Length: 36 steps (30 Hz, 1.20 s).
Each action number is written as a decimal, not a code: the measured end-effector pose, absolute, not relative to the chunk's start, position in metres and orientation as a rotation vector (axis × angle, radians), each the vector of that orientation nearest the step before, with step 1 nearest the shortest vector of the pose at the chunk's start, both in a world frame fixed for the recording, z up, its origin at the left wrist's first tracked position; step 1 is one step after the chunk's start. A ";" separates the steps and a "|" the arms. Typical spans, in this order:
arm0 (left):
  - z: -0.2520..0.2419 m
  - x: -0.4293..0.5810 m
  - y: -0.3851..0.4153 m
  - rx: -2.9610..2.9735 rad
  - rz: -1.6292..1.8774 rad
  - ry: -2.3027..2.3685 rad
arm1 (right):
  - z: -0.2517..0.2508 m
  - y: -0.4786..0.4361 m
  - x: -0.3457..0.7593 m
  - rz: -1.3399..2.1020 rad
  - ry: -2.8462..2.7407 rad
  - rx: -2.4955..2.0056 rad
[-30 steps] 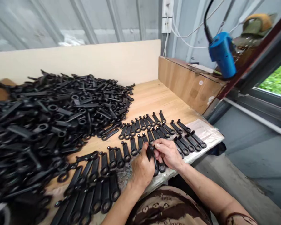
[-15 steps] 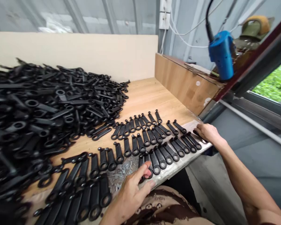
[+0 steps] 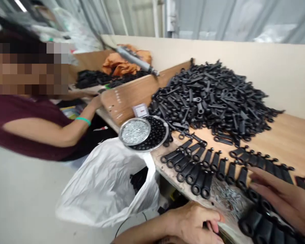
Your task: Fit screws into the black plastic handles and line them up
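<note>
Hundreds of black wrench-shaped parts

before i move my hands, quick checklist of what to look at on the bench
1. Right hand: open, nothing visible in it, over the nearest black parts: ok.
2. Left hand: empty? Fingers curled, cannot tell.
3. Rows of black ring-ended parts: lying side by side: ok.
4. Metal dish of small silver pieces: upright on a round tray of black pieces: ok.
5. White plastic bag: mouth open: ok.
6. Co-worker's arm: away from the rows: ok.
</note>
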State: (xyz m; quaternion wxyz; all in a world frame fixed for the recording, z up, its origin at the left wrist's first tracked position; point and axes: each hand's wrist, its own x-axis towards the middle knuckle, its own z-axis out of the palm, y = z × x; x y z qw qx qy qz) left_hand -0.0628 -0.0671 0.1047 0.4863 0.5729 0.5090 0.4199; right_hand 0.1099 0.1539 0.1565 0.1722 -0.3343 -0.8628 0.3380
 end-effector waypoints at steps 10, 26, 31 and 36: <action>0.047 -0.110 -0.134 1.039 1.271 1.200 | 0.136 0.043 -0.151 2.184 -2.066 -1.028; 0.040 -0.127 -0.146 0.943 1.302 1.205 | 0.131 0.087 -0.171 1.334 -2.616 -0.947; 0.040 -0.130 -0.137 0.912 1.207 1.227 | 0.145 0.149 -0.164 0.106 -3.120 -1.066; 0.037 -0.130 -0.124 0.871 1.166 1.245 | 0.153 0.175 -0.157 -0.109 -3.236 -1.205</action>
